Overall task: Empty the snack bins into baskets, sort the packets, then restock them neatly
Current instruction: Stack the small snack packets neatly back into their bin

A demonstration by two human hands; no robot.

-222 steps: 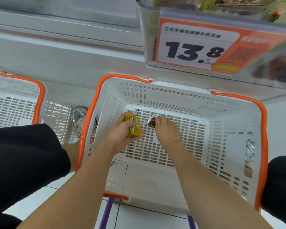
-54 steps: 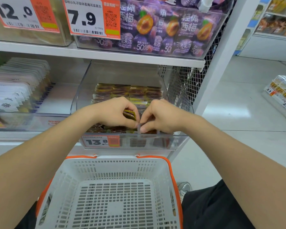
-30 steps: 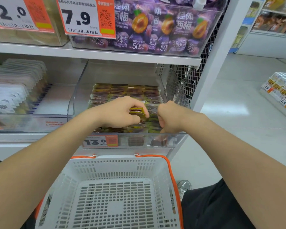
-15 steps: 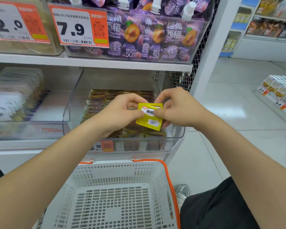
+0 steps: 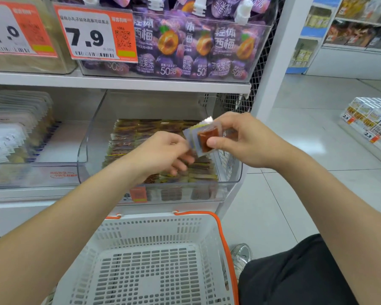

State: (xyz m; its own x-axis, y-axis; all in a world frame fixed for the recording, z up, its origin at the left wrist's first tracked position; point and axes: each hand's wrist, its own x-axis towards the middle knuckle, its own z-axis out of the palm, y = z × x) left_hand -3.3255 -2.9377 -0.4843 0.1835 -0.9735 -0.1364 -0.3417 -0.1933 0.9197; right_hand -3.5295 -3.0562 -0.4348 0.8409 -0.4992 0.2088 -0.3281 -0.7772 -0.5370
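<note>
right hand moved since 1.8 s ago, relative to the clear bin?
Yes. The right hand has come up out of the clear bin, from down among the packets to above its right side, pinching a small packet.

packet turned over, hands part

half a second ago both hands pinched one packet (image 5: 204,137) with its yellow printed face showing. now the right hand (image 5: 240,142) alone grips it, raised to the right, its clear side and red-brown contents showing. the left hand (image 5: 163,155) has let go and dropped lower over the clear bin (image 5: 233,179).
</note>
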